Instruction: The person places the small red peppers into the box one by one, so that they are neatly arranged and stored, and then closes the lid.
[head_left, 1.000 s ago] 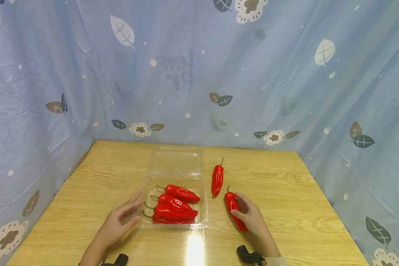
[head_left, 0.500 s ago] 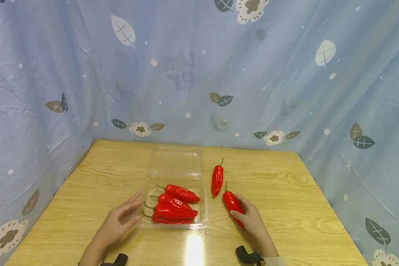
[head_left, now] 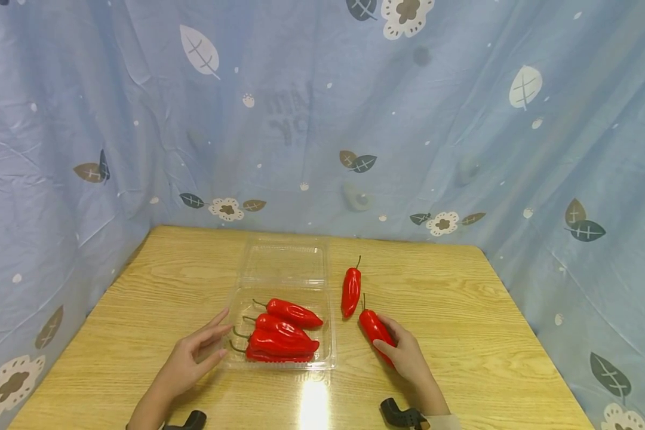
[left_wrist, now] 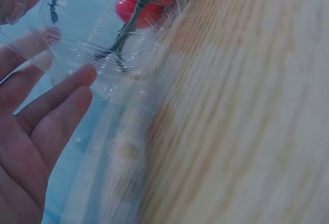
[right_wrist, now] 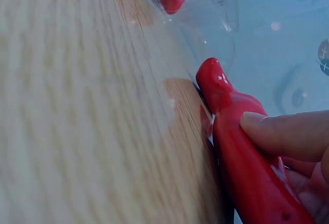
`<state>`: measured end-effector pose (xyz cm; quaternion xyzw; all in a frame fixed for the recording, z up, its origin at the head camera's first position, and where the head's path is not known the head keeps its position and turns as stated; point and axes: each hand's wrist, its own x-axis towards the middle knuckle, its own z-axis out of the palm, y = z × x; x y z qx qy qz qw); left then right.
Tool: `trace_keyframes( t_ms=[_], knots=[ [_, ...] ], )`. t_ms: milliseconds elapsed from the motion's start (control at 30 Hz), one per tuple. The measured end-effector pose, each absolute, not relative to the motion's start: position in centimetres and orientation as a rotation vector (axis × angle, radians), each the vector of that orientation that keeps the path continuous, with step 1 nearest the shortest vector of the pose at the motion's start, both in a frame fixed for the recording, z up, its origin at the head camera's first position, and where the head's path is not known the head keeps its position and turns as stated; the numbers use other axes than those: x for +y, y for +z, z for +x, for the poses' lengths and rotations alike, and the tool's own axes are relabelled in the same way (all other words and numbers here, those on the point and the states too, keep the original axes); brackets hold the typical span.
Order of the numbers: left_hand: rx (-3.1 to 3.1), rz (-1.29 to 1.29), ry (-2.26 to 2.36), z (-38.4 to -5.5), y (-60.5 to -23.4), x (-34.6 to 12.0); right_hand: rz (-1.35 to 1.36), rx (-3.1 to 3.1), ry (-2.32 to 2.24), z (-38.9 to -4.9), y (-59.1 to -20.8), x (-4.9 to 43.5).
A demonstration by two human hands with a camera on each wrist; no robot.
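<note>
My right hand [head_left: 405,351] grips a long red pepper [head_left: 373,325] between thumb and fingers, low over the table to the right of a clear plastic clamshell box [head_left: 330,334]. Its green stem points away from me. In the right wrist view the thumb presses on the side of the held pepper [right_wrist: 247,157]. My left hand [head_left: 189,360], fingers loosely bent, is at the box's left side; in the left wrist view its fingertips [left_wrist: 85,75] are right by the clear wall. Several red peppers [head_left: 280,334] lie inside, stems to the left.
Another red pepper [head_left: 351,292] lies on the wooden table [head_left: 435,286], just right of the box and beyond the held one. The box's clear lid [head_left: 286,261] is folded back, away from me. A patterned blue curtain [head_left: 312,119] hangs behind the table and along both sides.
The pepper in my right hand has shifted slightly left and away from me, mostly in the first half second. The left hand, the box and the other peppers stay where they were.
</note>
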<state>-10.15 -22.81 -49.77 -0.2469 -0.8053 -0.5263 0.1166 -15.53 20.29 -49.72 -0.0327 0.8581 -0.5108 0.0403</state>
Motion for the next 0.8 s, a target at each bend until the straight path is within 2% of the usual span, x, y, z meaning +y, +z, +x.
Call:
trace_keyframes(
  t_ms=[500, 800],
  knots=[
    [-2.427, -0.682, -1.542, -10.13, -50.04, -22.99, -0.050, 2.570, -1.664, -15.69, -49.84, 20.38],
    [-2.345, -0.754, -1.507, -10.23, -50.05, -22.92, -0.028, 2.527, -1.723, -15.63, -49.54, 20.38]
  ],
)
